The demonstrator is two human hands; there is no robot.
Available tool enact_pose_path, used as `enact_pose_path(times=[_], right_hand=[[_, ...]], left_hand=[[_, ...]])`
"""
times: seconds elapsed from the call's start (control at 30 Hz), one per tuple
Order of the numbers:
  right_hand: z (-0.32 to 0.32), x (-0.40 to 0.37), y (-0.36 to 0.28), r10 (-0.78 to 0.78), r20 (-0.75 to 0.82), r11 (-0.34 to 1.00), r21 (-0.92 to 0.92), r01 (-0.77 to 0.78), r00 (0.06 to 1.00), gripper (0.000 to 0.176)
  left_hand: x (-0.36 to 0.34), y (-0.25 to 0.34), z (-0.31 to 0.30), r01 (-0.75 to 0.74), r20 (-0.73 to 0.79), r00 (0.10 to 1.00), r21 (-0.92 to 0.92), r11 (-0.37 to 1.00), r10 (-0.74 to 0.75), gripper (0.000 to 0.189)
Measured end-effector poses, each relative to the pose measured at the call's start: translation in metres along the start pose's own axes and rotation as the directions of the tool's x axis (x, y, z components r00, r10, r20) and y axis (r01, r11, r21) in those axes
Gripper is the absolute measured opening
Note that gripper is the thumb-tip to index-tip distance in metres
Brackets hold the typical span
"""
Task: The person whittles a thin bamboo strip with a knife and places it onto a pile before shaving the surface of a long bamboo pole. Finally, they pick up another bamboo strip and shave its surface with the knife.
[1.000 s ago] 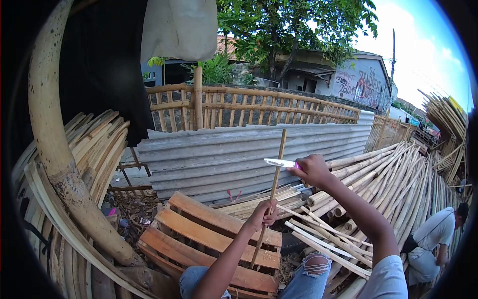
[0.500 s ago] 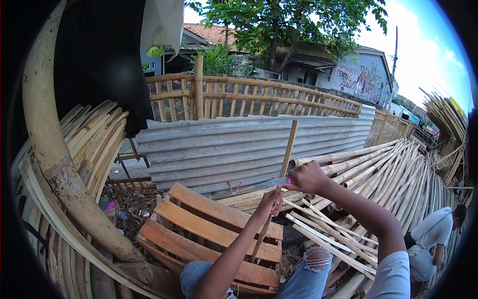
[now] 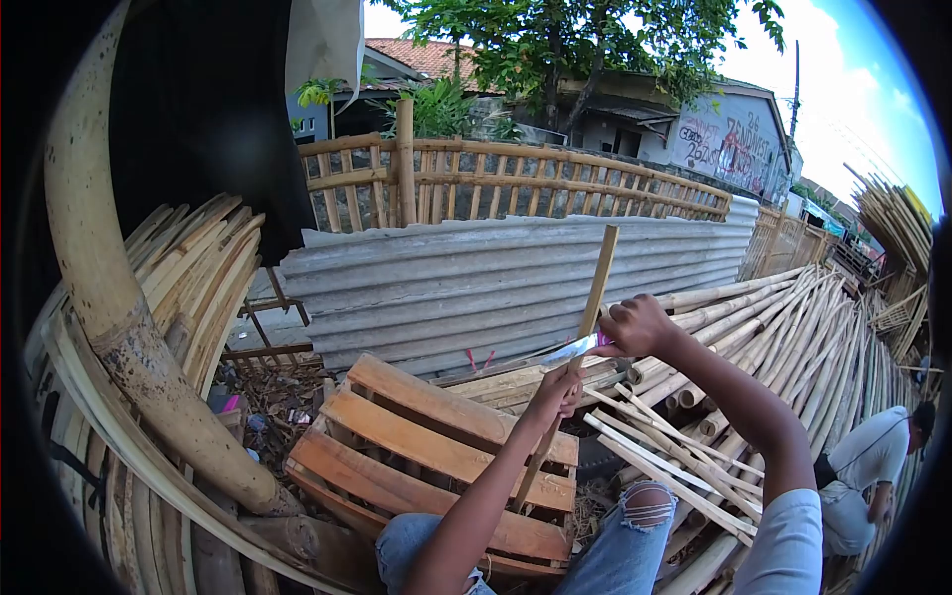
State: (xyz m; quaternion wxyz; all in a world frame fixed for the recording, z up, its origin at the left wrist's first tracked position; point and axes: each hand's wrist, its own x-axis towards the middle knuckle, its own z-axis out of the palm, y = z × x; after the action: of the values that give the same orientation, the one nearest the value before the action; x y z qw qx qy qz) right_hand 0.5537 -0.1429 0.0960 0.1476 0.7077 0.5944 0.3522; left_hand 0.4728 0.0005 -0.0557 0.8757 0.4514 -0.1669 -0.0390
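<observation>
Above the left hand (image 3: 555,393), closed around a thin bamboo stick (image 3: 598,283), the stick rises tilted slightly to the right, and below the hand it reaches the wooden pallet (image 3: 416,451). Just right of the stick, the right hand (image 3: 640,325) grips a knife (image 3: 568,352), whose blade lies against the stick right above the left hand.

Sunlit corrugated sheeting (image 3: 476,288) fronts a bamboo fence (image 3: 516,183), a tree (image 3: 555,40), bright sky (image 3: 853,89)

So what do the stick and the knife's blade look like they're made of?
The stick looks like split bamboo: pale tan, matte, flat-sided like the slats piled nearby. The knife has a blade that is probably steel: bright and reflective.
</observation>
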Motion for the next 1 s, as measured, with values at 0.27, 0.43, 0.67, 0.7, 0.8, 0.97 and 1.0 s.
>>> enact_pose_path(times=[0.27,0.43,0.67,0.7,0.8,0.97,1.0], right_hand=[[-0.064,-0.043,0.127,0.888,-0.294,0.412,0.168,-0.896,0.353,0.066],[-0.087,-0.015,0.047,0.812,-0.142,0.565,0.434,-0.701,0.566,0.054],[-0.020,-0.013,-0.054,0.414,0.143,0.877,0.202,-0.436,0.899,0.053],[-0.016,-0.013,-0.054,0.395,0.149,0.885,0.204,-0.419,0.906,0.053],[-0.018,-0.004,-0.022,0.432,-0.037,0.887,0.195,-0.418,0.901,0.051],[-0.048,0.021,0.074,0.847,-0.079,0.527,0.248,-0.813,0.525,0.060],[-0.046,0.022,0.066,0.807,-0.089,0.584,0.269,-0.766,0.584,0.060]], left_hand=[[-0.014,0.005,-0.003,-0.020,-0.006,1.000,-0.007,1.000,0.020,0.037],[-0.011,0.007,0.002,-0.048,-0.018,0.999,0.008,0.999,0.048,0.037],[-0.014,0.009,0.007,-0.060,-0.140,0.988,0.060,0.996,0.068,0.032],[-0.014,0.010,0.006,-0.062,-0.141,0.987,0.065,0.996,0.071,0.032],[-0.012,0.007,0.000,-0.045,-0.072,0.996,0.031,0.998,0.047,0.037],[-0.012,0.000,0.003,-0.020,0.060,0.998,-0.046,0.999,0.023,0.036],[-0.013,0.000,0.003,0.001,0.064,0.998,-0.064,0.998,0.004,0.038]])
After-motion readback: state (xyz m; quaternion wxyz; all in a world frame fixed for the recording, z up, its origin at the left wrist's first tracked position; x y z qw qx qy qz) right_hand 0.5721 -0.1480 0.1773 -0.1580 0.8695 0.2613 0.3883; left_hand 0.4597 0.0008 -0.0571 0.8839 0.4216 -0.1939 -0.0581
